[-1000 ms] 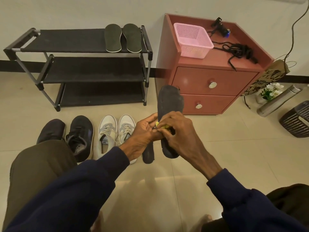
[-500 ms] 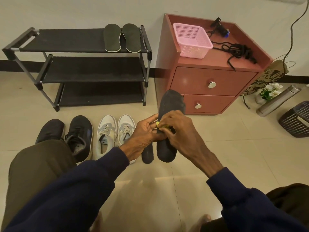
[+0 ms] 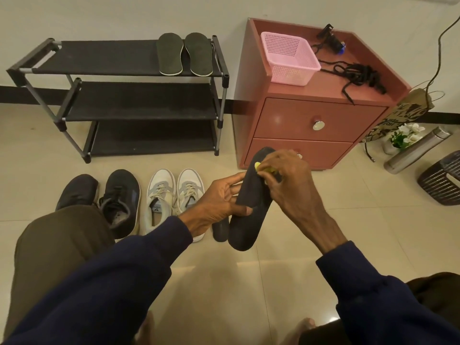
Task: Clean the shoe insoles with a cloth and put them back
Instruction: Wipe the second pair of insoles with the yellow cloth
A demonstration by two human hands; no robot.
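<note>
My left hand grips a dark grey insole at its middle and holds it upright above the floor. On the insole's upper end my right hand presses a small yellow cloth, mostly hidden under the fingers. A second dark insole lies on the floor behind the held one. Two green insoles rest on the top shelf of the black shoe rack. A pair of black shoes and a pair of white sneakers stand on the floor.
A red two-drawer cabinet stands to the right of the rack, with a pink basket and black laces on top. A steel bottle, a small plant and a dark stool are at the far right. My knees frame the tiled floor.
My right hand with the yellow cloth slid from the insole's middle up to its top end. The insole tilted slightly and sank lower in my left hand's grip.
</note>
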